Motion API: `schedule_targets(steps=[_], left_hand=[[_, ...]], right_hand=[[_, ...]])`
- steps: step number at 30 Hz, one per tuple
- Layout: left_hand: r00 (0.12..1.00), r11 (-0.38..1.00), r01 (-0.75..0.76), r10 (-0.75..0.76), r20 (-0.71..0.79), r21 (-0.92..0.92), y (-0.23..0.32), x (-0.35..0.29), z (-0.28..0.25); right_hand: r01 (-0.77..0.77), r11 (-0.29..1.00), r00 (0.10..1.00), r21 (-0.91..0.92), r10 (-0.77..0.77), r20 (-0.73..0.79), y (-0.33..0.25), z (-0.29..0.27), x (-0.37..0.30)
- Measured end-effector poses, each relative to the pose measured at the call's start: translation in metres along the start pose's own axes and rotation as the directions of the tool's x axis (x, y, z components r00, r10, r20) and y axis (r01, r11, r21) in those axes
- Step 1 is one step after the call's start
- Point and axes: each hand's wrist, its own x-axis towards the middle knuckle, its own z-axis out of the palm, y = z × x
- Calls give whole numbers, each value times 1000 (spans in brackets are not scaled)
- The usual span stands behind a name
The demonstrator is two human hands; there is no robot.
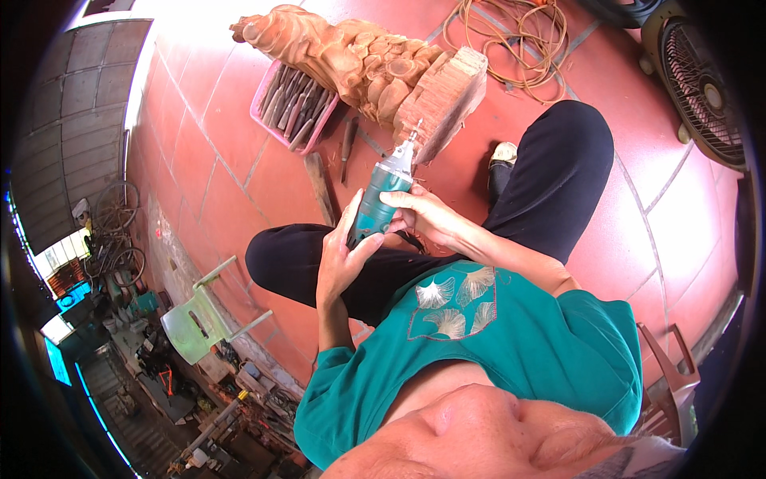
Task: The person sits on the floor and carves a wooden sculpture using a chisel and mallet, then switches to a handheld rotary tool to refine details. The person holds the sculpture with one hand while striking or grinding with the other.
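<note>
Both hands are wrapped around a teal die grinder [373,203] with a silver nose. My left hand [339,259] grips its rear part, and my right hand [427,214] closes on its body from the other side, thumb on top. A thin bit points away from me, just in front of the rough block end of a wood carving [363,68]. Whether the bit touches the wood I cannot tell. The carving lies on its side, its carved end to the far left and its flat sawn base [447,96] toward me.
A pink basket [259,112] packed with chisels stands left of the carving. A single chisel [349,150] and a wooden stick [319,188] lie nearby. An orange cord [550,80] is coiled at the far right, near a fan [702,88]. A green plastic chair [195,327] is at left.
</note>
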Motion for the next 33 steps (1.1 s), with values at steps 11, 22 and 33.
schedule_targets(steps=[11,22,33], left_hand=[[1000,999,12,-13,-18,-46,-5,0,0],[996,994,91,-93,-20,-65,6,-3,-1],[1000,1000,7,-7,14,-1,-1,1,-1]], right_hand=[[-27,997,1000,67,27,13,0,-4,6],[-24,1000,999,-1,24,29,1,-2,9],[-6,999,1000,48,6,11,1,-4,1]])
